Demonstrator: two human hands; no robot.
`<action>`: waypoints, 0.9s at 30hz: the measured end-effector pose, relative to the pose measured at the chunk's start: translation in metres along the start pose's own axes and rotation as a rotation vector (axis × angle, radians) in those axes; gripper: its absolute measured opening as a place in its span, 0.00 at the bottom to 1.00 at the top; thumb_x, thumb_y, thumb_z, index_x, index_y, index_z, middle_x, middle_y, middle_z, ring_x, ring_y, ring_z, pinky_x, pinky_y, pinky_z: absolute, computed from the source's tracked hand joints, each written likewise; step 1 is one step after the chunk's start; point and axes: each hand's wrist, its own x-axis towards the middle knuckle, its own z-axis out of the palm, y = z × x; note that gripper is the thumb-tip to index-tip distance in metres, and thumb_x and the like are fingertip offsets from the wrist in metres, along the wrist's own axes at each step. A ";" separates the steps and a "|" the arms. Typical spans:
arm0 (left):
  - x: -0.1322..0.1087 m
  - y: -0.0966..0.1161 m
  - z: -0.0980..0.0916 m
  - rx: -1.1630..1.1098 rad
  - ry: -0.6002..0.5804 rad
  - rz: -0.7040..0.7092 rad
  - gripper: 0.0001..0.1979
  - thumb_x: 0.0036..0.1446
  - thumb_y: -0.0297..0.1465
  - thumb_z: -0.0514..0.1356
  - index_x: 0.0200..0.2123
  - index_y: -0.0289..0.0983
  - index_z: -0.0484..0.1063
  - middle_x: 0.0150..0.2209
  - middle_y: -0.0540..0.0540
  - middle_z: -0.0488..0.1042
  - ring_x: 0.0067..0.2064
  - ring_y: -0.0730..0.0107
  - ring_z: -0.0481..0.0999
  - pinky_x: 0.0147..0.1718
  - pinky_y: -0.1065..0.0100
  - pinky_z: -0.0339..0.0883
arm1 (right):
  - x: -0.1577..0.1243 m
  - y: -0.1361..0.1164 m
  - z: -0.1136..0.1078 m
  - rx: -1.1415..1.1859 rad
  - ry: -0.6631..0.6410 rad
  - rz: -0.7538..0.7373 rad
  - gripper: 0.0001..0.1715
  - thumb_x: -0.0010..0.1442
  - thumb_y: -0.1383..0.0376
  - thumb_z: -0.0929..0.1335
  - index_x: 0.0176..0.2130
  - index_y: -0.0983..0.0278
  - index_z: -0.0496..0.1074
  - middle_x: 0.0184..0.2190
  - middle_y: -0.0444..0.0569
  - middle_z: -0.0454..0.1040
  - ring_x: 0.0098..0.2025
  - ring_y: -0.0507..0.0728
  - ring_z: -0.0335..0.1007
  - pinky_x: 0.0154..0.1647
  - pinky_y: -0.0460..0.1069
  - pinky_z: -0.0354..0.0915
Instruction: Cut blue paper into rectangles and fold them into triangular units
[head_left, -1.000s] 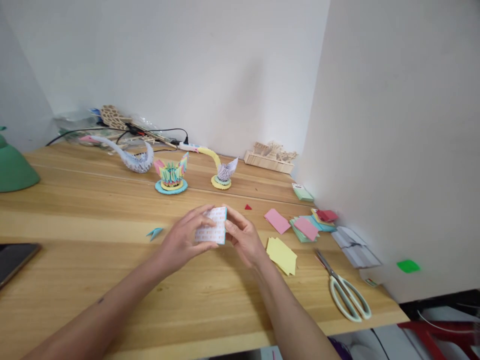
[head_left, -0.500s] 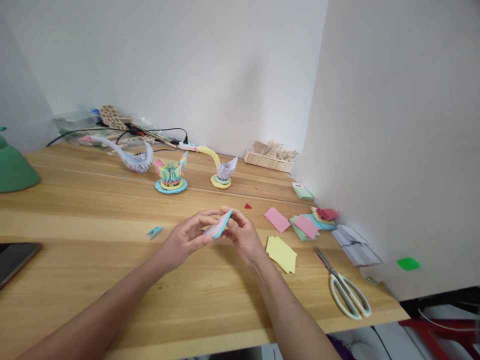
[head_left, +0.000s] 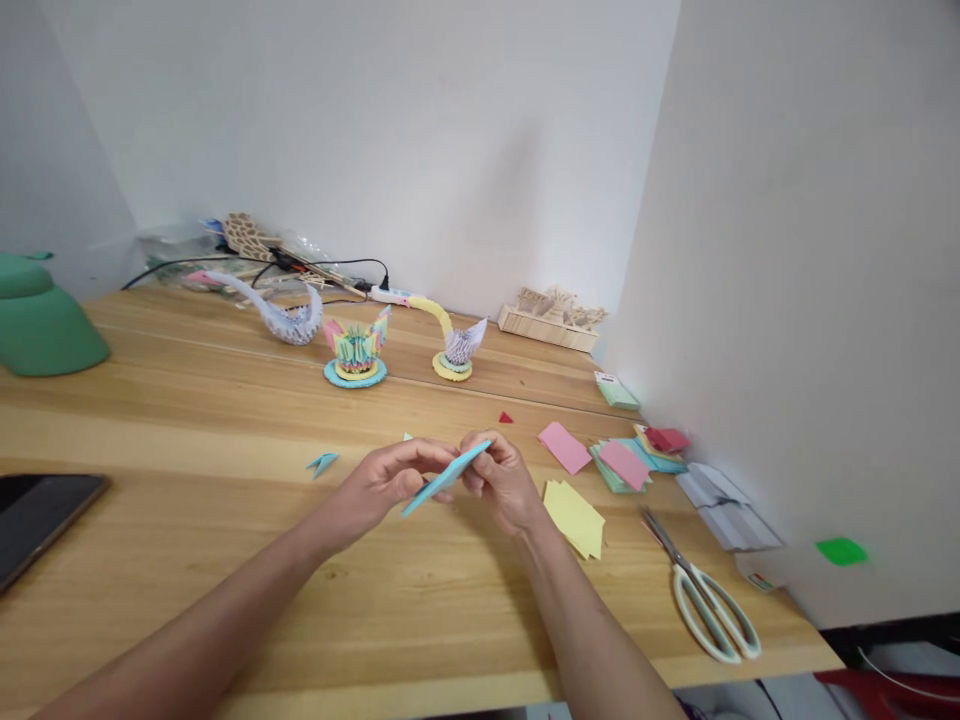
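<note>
Head view: at the far left of your wooden table (head_left: 210, 410), the green container (head_left: 49, 325) stands behind the dark phone (head_left: 45, 520), which is cut off by the frame edge. To the right, at the back, sits the white paper swan (head_left: 289, 322). Nearer to you lies the small blue folded piece (head_left: 322, 464); beyond it, the multicoloured paper figure (head_left: 356, 345) stands on its round blue base.

Your left hand (head_left: 386, 488) is half curled at the lower left end of the blue paper stack (head_left: 444, 480); from this angle you cannot tell whether its fingers grip. The stack is in front of you between both hands, raised off the table, nearly edge-on and tilted, right end higher. The yellow-necked paper swan (head_left: 461, 345) stands behind it. Your right hand (head_left: 504, 485) is closed at the stack's upper right end, pinching it between thumb and bent fingers.

Beyond that hand lies the red paper triangle (head_left: 506, 417). Further right are the pink paper (head_left: 564, 447), the yellow paper (head_left: 574, 518) and the scissors (head_left: 705, 595), blades pointing away from you.
</note>
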 end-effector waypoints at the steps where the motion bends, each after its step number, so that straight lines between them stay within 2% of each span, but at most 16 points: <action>1: 0.000 0.001 0.000 -0.003 0.001 0.002 0.21 0.55 0.47 0.54 0.43 0.39 0.73 0.45 0.42 0.72 0.42 0.60 0.72 0.40 0.66 0.66 | 0.000 0.001 0.000 0.005 -0.011 -0.006 0.18 0.45 0.54 0.74 0.28 0.63 0.69 0.22 0.38 0.64 0.17 0.44 0.52 0.19 0.43 0.47; 5: 0.002 0.007 0.000 0.007 0.005 -0.029 0.15 0.57 0.41 0.55 0.40 0.39 0.74 0.42 0.44 0.74 0.41 0.63 0.73 0.40 0.66 0.65 | 0.000 0.003 -0.002 0.006 -0.043 -0.018 0.16 0.47 0.54 0.73 0.28 0.63 0.69 0.22 0.38 0.64 0.17 0.44 0.52 0.20 0.43 0.48; 9: 0.002 0.008 0.000 0.031 0.016 -0.057 0.14 0.57 0.40 0.56 0.39 0.38 0.74 0.42 0.44 0.74 0.43 0.60 0.73 0.42 0.64 0.64 | 0.000 0.003 -0.003 0.039 -0.073 -0.002 0.15 0.48 0.55 0.73 0.28 0.63 0.69 0.24 0.40 0.64 0.18 0.45 0.52 0.18 0.43 0.49; 11: 0.002 0.006 0.001 -0.031 0.020 -0.057 0.16 0.57 0.42 0.55 0.40 0.38 0.74 0.42 0.42 0.74 0.45 0.58 0.72 0.44 0.62 0.64 | 0.000 0.003 -0.003 0.057 -0.068 0.013 0.16 0.48 0.55 0.73 0.28 0.62 0.69 0.24 0.40 0.64 0.19 0.45 0.52 0.19 0.43 0.51; 13: 0.004 0.003 0.002 -0.184 0.025 -0.075 0.20 0.58 0.44 0.52 0.42 0.37 0.73 0.44 0.39 0.73 0.46 0.56 0.71 0.43 0.60 0.65 | 0.000 0.002 -0.004 0.052 -0.058 0.014 0.16 0.48 0.54 0.73 0.28 0.62 0.69 0.26 0.41 0.65 0.20 0.45 0.53 0.20 0.43 0.53; 15: 0.005 0.000 0.004 -0.317 0.063 -0.138 0.21 0.59 0.45 0.50 0.46 0.37 0.70 0.46 0.38 0.72 0.46 0.56 0.71 0.41 0.61 0.65 | -0.001 0.002 -0.005 0.033 -0.065 0.004 0.16 0.48 0.53 0.73 0.28 0.62 0.69 0.28 0.42 0.66 0.20 0.46 0.55 0.20 0.43 0.53; 17: 0.005 -0.002 0.005 -0.342 0.087 -0.254 0.20 0.58 0.42 0.55 0.49 0.38 0.68 0.46 0.40 0.72 0.42 0.61 0.73 0.38 0.64 0.65 | -0.001 0.003 -0.007 0.019 -0.092 0.004 0.16 0.47 0.53 0.73 0.28 0.61 0.70 0.29 0.42 0.66 0.21 0.46 0.56 0.20 0.43 0.53; 20: 0.005 -0.004 0.005 -0.390 -0.006 -0.422 0.22 0.53 0.37 0.61 0.51 0.39 0.67 0.36 0.45 0.74 0.32 0.71 0.73 0.30 0.71 0.63 | 0.003 0.003 -0.009 -0.031 -0.116 0.039 0.16 0.47 0.53 0.73 0.29 0.62 0.72 0.31 0.43 0.68 0.20 0.45 0.54 0.19 0.43 0.51; 22: 0.006 -0.007 0.002 -0.468 -0.025 -0.463 0.19 0.52 0.35 0.63 0.47 0.38 0.70 0.30 0.48 0.73 0.26 0.76 0.70 0.25 0.74 0.61 | 0.007 -0.002 -0.009 -0.116 -0.053 0.062 0.15 0.47 0.54 0.73 0.33 0.61 0.73 0.32 0.44 0.69 0.20 0.45 0.55 0.20 0.44 0.53; 24: 0.008 -0.010 -0.001 -0.516 0.071 -0.455 0.14 0.49 0.33 0.65 0.40 0.35 0.74 0.27 0.49 0.72 0.23 0.79 0.68 0.23 0.76 0.60 | 0.005 -0.014 -0.006 -0.233 0.121 0.019 0.17 0.50 0.56 0.72 0.40 0.59 0.74 0.34 0.45 0.70 0.23 0.47 0.58 0.22 0.44 0.56; 26: 0.010 -0.012 -0.004 -0.521 0.202 -0.435 0.10 0.47 0.32 0.66 0.34 0.33 0.74 0.25 0.49 0.73 0.22 0.79 0.68 0.21 0.76 0.61 | -0.006 -0.032 0.003 -0.373 0.310 -0.098 0.16 0.54 0.58 0.69 0.44 0.55 0.72 0.36 0.45 0.71 0.25 0.49 0.61 0.23 0.46 0.59; 27: 0.011 -0.013 -0.005 -0.517 0.259 -0.432 0.09 0.47 0.31 0.66 0.33 0.32 0.74 0.25 0.48 0.73 0.22 0.78 0.69 0.21 0.76 0.62 | -0.017 -0.041 0.009 -0.457 0.327 -0.150 0.16 0.57 0.58 0.67 0.46 0.54 0.71 0.36 0.45 0.71 0.26 0.50 0.62 0.23 0.47 0.60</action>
